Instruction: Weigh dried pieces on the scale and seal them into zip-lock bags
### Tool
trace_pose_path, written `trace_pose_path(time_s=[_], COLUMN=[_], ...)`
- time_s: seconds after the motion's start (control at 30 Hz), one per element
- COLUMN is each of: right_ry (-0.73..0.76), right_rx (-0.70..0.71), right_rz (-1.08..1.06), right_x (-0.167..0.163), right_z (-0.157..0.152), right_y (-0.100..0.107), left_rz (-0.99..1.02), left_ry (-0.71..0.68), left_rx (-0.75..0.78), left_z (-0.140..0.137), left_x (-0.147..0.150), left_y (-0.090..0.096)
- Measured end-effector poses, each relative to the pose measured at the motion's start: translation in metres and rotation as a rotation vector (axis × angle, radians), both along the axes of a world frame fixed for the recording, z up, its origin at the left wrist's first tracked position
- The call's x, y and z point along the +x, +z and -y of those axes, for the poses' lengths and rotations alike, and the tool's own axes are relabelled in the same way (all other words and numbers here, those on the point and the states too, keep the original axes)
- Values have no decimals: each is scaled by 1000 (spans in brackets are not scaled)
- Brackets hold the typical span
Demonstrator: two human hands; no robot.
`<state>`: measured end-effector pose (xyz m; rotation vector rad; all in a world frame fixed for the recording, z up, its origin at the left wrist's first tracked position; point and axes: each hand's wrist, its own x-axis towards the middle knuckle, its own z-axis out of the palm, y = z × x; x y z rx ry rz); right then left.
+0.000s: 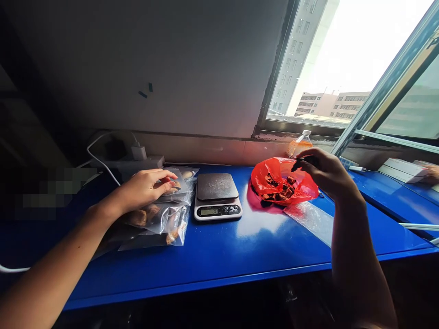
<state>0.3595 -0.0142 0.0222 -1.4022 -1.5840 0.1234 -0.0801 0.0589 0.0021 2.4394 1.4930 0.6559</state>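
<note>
My left hand (pixel 151 185) is over a pile of clear plastic bags (pixel 154 226) with brown lumps inside, thumb and fingertips closed on the top bag (pixel 183 183). My right hand (pixel 329 171) is raised above the right side of a red plastic bag (pixel 310 189), pinching a dark, rough piece (pixel 303 162) whose kind I cannot make out. The red bag lies open with several reddish-brown chunks (pixel 281 189) in it. Between the hands stands a digital kitchen scale (pixel 218 192); nothing lies on its metal plate, and its display digits are too small to read.
A flat clear bag (pixel 315 221) lies partly under the red one. Behind stands a bottle of orange liquid (pixel 299 145) near the window. A white charger (pixel 138 151) with its cable sits at the back left. White boxes (pixel 404 170) and another person's hand (pixel 431 173) are at far right.
</note>
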Motion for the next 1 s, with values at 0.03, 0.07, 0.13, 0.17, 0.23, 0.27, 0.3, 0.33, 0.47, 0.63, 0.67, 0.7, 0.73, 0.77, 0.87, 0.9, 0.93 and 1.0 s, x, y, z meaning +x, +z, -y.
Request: trace_pose_path(time_s=[0.03,0.07,0.13,0.17,0.23,0.27,0.3,0.33,0.47,0.63,0.67,0.7,0.73,0.77,0.87,0.9,0.93,1.0], right_ry=[61,147,325,406,464,470,481,488,533,548,532,505,466,422,306,285,276,291], right_rx=[-21,-65,-192,-276,-340,-347,-353,-353,-339,-310,-285,-254,-221,-191,-160,-171,-190,-228], right_rz=[25,70,168,193,316,376,402,423,427,340,293,237,178,127,68,64,59,24], right_x=[-15,-33,-69,-87,-118,-130,-140,-148,-161,-151,-146,-140,-133,-126,-104,-99,-96,-97], right_z=[-1,-6,-23,-34,-60,-72,-83,-93,-112,-106,-103,-100,-97,-94,-85,-82,-79,-70], right_y=[4,6,4,0,-10,-15,-21,-26,-40,-42,-41,-40,-39,-38,-38,-38,-38,-38], left_rz=[7,10,7,-3,-26,-36,-44,-51,-66,-69,-70,-72,-74,-76,-76,-72,-63,-40], left_ry=[-3,-4,-4,-3,-7,-15,-24,-35,-56,-73,-76,-78,-79,-79,-72,-69,-68,-84], left_rx=[-1,0,5,9,13,15,19,25,35,45,47,50,54,59,71,76,86,135], left_z=[0,0,0,0,1,1,2,3,4,4,4,3,3,3,3,3,4,7], left_x=[0,0,1,1,1,1,1,1,0,0,0,0,-1,-2,-4,-4,-2,7], left_y=[-1,-1,-1,-1,0,1,1,2,2,1,1,0,0,0,-1,-2,-1,1])
